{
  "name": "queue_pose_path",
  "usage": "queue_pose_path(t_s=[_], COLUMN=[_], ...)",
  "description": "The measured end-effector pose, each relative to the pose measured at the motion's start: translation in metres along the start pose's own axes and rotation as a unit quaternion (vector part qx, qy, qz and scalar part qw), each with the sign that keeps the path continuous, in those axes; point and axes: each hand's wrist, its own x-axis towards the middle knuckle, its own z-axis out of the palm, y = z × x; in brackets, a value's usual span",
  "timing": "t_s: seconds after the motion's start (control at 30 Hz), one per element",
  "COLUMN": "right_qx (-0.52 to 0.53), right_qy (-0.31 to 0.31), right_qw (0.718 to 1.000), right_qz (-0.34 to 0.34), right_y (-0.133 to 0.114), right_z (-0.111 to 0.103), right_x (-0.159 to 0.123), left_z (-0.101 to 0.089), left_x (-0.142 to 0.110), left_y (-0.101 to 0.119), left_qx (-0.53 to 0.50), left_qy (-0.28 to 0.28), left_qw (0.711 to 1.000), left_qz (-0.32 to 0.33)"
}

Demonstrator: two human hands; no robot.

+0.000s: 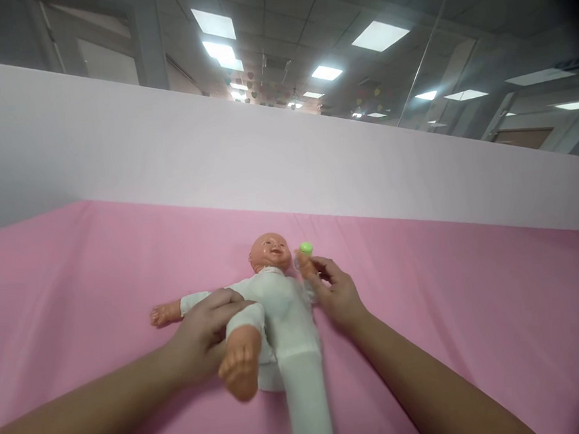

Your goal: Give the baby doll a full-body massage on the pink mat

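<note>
A baby doll point(287, 311) in a white suit lies on its back, its bare head point(269, 252) at the far end. My left hand point(206, 334) is closed round the doll's bent leg, whose bare foot point(241, 364) points toward me. The doll's other leg point(307, 396) lies straight toward the near edge. My right hand point(336, 293) is closed round the doll's arm, by its small hand point(305, 264). A bright green round piece point(307, 248) shows just above that small hand; its kind is unclear. The doll's other arm point(167, 313) stretches out to the left.
A pink sheet point(452, 311) with soft creases covers the surface under the doll. Behind it rises a low white wall point(265, 159), with clear glass point(451, 44) above. Ceiling lights point(379, 35) show beyond.
</note>
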Motion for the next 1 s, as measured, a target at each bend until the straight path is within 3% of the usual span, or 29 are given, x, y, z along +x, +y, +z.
queue_pose_path(t_s=[0.13, 0.23, 0.3, 0.37, 0.47, 0.53, 0.63, 0.7, 0.8, 0.9, 1.0], right_qx=[0.112, 0.095, 0.06, 0.035, 0.011, -0.03, -0.088, -0.104, -0.091, -0.002, 0.099], right_qy=[0.064, 0.043, 0.035, 0.049, 0.055, 0.005, -0.129, -0.154, -0.123, -0.057, 0.011], right_qw=[0.987, 0.973, 0.968, 0.977, 0.995, 0.999, 0.985, 0.979, 0.987, 0.998, 0.991], right_qz=[0.094, 0.207, 0.243, 0.204, 0.08, 0.012, -0.077, -0.089, -0.047, 0.016, 0.091], right_y=[0.027, 0.045, 0.049, 0.044, 0.019, -0.003, -0.028, -0.033, -0.024, -0.004, 0.02], right_z=[-0.019, -0.031, -0.034, -0.032, -0.02, -0.009, 0.003, 0.005, -0.002, -0.015, -0.029], right_x=[0.016, 0.024, 0.026, 0.023, 0.013, 0.005, -0.005, -0.008, -0.006, 0.004, 0.015], left_z=[0.004, 0.008, 0.009, 0.006, 0.002, 0.001, 0.003, 0.006, 0.007, 0.008, 0.012], left_x=[-0.007, -0.009, -0.009, -0.008, -0.004, -0.001, 0.003, 0.005, 0.004, -0.001, -0.01], left_y=[0.021, 0.036, 0.039, 0.036, 0.021, 0.011, -0.001, -0.004, -0.005, 0.0, 0.01], left_qx=[-0.071, -0.092, -0.087, -0.089, -0.07, -0.034, -0.017, -0.026, -0.026, -0.023, -0.029], left_qy=[-0.045, -0.066, -0.061, -0.067, -0.062, -0.045, -0.045, -0.048, -0.041, -0.027, -0.034], left_qw=[0.99, 0.979, 0.978, 0.982, 0.994, 0.998, 0.986, 0.98, 0.987, 0.999, 0.994], left_qz=[0.11, 0.167, 0.177, 0.149, 0.055, -0.033, -0.162, -0.192, -0.152, -0.031, 0.098])
